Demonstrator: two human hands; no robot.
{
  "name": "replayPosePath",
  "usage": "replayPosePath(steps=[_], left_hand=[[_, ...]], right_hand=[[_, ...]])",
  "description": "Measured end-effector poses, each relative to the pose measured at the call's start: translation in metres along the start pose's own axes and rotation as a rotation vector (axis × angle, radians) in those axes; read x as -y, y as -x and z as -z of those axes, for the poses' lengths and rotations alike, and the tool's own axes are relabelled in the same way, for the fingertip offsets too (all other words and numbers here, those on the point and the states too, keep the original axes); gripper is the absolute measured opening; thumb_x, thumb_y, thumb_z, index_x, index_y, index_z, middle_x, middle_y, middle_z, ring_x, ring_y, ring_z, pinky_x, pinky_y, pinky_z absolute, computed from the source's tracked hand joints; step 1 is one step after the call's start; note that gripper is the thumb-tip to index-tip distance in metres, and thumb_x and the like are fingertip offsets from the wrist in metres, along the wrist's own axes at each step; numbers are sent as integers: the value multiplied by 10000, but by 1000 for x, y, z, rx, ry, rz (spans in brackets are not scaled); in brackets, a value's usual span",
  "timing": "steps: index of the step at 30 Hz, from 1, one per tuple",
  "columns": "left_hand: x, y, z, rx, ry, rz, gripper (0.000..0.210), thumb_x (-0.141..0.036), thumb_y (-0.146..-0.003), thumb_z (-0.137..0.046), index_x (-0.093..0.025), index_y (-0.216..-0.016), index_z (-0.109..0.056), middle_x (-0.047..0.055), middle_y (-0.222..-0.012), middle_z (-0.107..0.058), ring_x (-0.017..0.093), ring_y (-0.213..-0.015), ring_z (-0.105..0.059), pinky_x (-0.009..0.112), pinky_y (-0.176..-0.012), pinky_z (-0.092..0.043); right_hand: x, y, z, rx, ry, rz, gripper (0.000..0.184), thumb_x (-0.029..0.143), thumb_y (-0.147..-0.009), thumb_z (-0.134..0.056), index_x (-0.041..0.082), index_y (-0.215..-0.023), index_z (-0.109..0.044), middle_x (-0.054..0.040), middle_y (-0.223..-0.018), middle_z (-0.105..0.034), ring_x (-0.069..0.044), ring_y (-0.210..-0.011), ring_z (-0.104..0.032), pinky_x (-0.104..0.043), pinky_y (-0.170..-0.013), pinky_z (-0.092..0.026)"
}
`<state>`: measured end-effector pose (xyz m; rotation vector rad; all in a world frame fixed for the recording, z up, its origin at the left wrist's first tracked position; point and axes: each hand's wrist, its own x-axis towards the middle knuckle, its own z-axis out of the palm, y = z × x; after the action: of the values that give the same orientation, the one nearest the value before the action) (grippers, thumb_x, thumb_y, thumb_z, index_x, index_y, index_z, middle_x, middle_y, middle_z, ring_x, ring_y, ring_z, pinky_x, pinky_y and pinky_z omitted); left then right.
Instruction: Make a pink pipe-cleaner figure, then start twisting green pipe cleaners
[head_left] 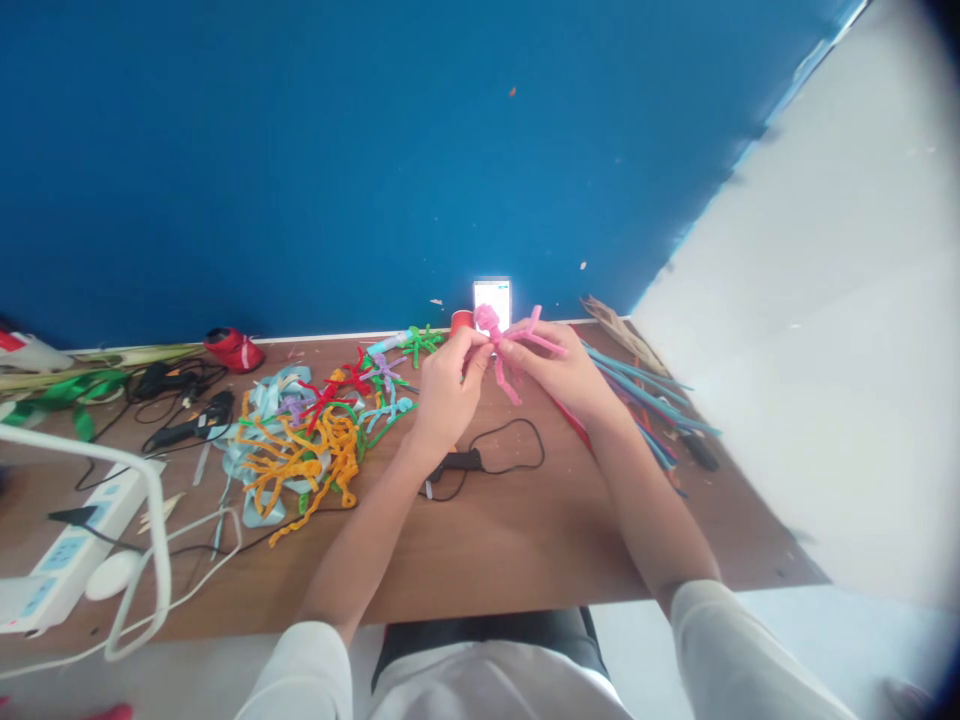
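Bright, diffuse light from a source out of view leaves only faint, soft shadows on the tabletop [525, 560], while the white wall [832, 320] beyond its right edge and the floor [750, 650] past its front edge look washed out. Near the back edge, a glowing screen [495, 291] is blown out to bluish white behind the pink figure [487, 319], whose fine detail is soft. Wide-angle distortion slants the tabletop's right edge outward, and farther right a dark, curved vignette closes the view.
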<state>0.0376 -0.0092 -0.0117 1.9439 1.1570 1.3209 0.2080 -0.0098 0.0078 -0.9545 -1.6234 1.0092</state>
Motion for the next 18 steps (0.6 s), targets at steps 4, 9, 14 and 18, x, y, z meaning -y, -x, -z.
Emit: replayPosePath(steps=[4,9,14,18], left_hand=[[1,-2,4,7,-69,-55,166,-317,-988,-524,-209,-891,-604,5,-792,-630,138,-713,-560,260,-708,-404],[1,-3,8,63,15,-1,161,-324,-963,-555,-202,-878,-619,7,-790,-653,138,-702,-582,254,-683,-423],[1,-3,7,72,155,47,140,-328,-937,-598,-197,-890,-611,12,-818,-665,143,-750,-617,259,-723,-464],[3,-4,9,194,363,136,222,-402,-942,-601,-183,-979,-613,39,-957,-671,149,-883,-631,245,-758,-479]], right_hand=[[-4,-1,-2,-16,0,4,277,439,-896,-680,170,-831,-700,7,-692,-621,-111,-596,-544,-267,-583,-423],[-5,0,-3,12,43,12,240,405,-882,-702,174,-822,-673,8,-706,-613,-111,-617,-543,-261,-587,-416],[-6,1,-4,19,61,50,215,390,-941,-622,194,-852,-623,35,-663,-552,-93,-578,-487,-249,-555,-373],[-7,1,-3,5,25,101,216,403,-941,-622,200,-866,-629,33,-698,-582,-86,-559,-493,-252,-540,-370]])
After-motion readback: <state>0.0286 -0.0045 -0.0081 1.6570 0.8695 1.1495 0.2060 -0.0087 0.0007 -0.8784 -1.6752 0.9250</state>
